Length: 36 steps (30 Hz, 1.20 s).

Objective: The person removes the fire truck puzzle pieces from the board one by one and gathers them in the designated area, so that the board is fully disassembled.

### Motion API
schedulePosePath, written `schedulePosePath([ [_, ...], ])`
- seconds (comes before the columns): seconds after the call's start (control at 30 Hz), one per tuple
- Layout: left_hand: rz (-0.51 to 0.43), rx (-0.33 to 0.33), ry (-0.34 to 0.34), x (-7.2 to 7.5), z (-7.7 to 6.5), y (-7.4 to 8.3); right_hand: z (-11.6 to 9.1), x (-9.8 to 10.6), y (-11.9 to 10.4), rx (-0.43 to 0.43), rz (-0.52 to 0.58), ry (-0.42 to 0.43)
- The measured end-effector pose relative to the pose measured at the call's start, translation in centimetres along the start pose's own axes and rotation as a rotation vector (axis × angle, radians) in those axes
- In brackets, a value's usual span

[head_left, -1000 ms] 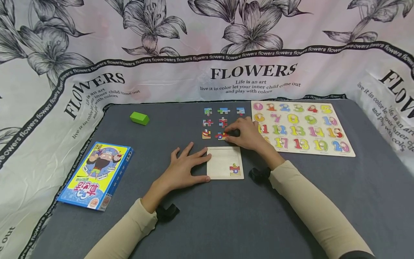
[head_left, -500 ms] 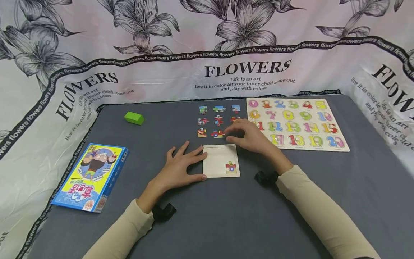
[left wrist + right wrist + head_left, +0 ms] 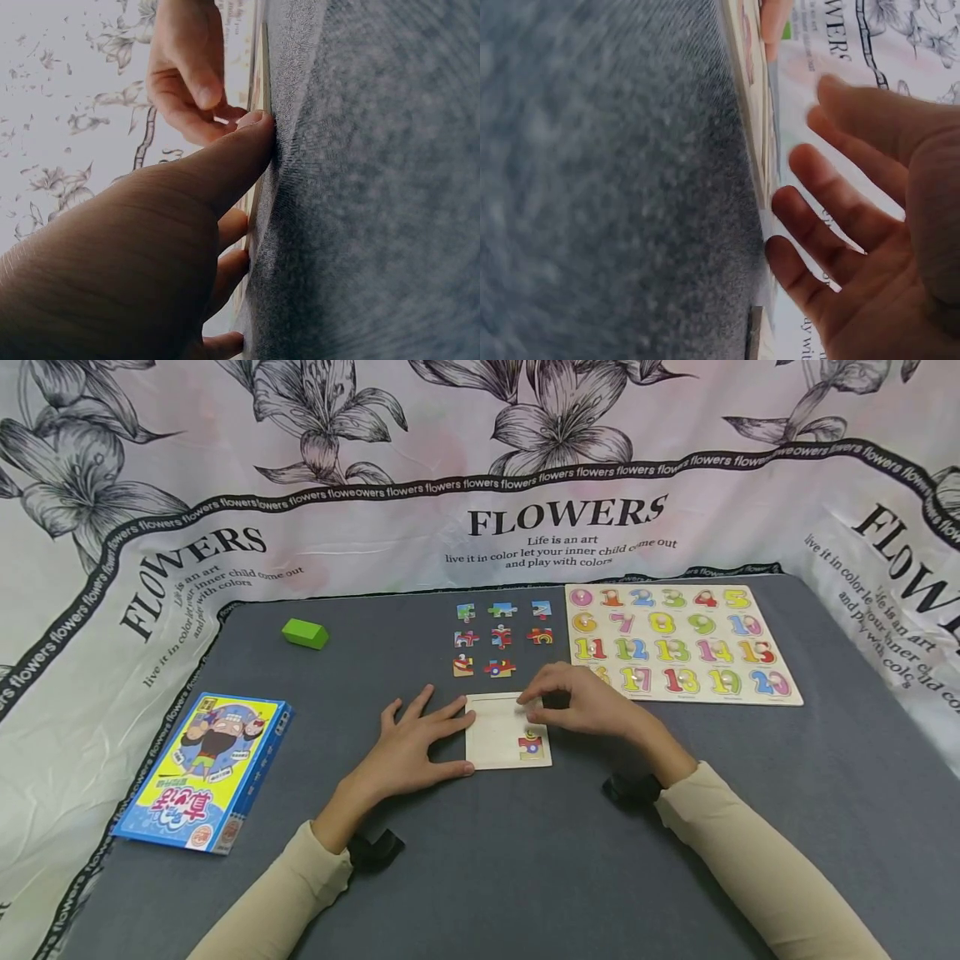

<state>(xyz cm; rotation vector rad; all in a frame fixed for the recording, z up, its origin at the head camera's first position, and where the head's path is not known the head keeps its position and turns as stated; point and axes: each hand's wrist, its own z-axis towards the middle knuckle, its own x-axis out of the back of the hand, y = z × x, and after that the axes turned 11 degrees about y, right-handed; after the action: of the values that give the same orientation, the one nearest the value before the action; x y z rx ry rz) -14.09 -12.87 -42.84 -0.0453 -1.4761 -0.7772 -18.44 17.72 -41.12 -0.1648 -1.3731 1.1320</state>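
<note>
A small square wooden puzzle tray lies on the grey cloth, with one jigsaw piece in its lower right corner. My left hand rests at the tray's left side, fingers spread, index fingertip and thumb touching the edge. Over the tray's upper right part hovers my right hand, its thumb and index finger bent towards each other. In the right wrist view the right hand's fingers are loosely bent and apart, and no piece shows between them. Behind the tray lie several loose jigsaw pieces in rows.
A number board lies right of the loose pieces, close to the right hand. A blue and yellow box lies at the left, with a green block beyond it. A flower-printed sheet hangs behind the table.
My right hand has moved from beside the loose pieces towards me, over the tray's upper right. The left hand stays at the tray's edge. The head view has shifted slightly.
</note>
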Motion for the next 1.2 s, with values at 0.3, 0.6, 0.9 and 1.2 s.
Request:
schedulePosePath([
  [0.3, 0.003, -0.023, 0.008, 0.0, 0.2, 0.0, -0.5, 0.2, -1.2, 0.053, -0.095, -0.169],
  [0.6, 0.015, -0.027, 0.000, 0.0, 0.2, 0.1, -1.0, -0.2, -1.6, 0.050, -0.159, -0.207],
  [0.9, 0.019, -0.018, -0.009, -0.1, -0.1, 0.0, -1.0, -0.3, -1.6, 0.052, -0.143, -0.216],
  [1.2, 0.017, -0.007, -0.012, -0.1, -0.1, 0.1, -1.0, -0.2, -1.5, 0.055, -0.144, -0.221],
])
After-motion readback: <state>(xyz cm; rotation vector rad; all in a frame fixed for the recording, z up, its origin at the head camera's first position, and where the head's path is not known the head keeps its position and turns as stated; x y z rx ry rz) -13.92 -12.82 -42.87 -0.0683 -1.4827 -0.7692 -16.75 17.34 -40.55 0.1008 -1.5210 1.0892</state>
